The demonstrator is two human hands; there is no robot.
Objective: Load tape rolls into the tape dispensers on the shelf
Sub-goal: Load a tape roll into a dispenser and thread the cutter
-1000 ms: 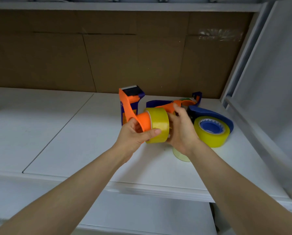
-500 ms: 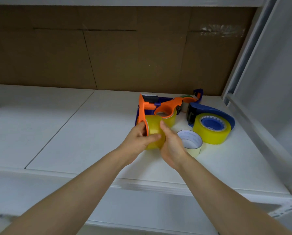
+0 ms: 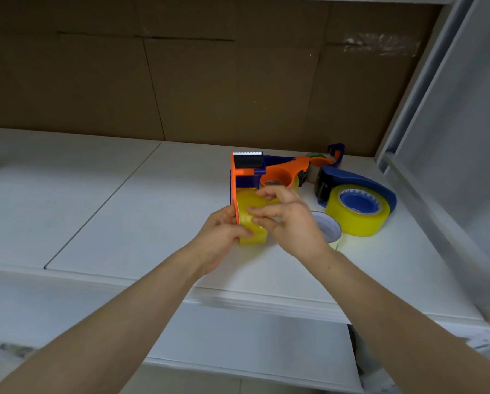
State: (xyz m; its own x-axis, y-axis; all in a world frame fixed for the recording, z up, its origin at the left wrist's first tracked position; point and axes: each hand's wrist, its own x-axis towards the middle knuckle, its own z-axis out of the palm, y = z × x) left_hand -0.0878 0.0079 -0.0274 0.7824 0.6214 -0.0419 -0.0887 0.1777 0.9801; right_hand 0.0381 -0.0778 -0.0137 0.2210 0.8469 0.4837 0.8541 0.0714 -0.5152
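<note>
An orange and blue tape dispenser stands on the white shelf, its toothed cutter at the top. A yellow tape roll sits on its near end. My left hand grips the dispenser's orange side plate from the left, with the thumb on the roll. My right hand curls its fingers over the roll's outer face and pinches at the tape. A second orange dispenser lies just behind. A blue dispenser with a yellow roll on it lies at the right.
A loose clear roll with a white core lies partly hidden behind my right hand. Another blue dispenser part rests by the cardboard back wall. A grey upright frame borders the shelf at the right. A lower shelf shows below.
The orange dispenser with its roll came down from mid-air to the shelf and now stands with the cutter up. My right hand moved from the roll's side onto its outer face.
</note>
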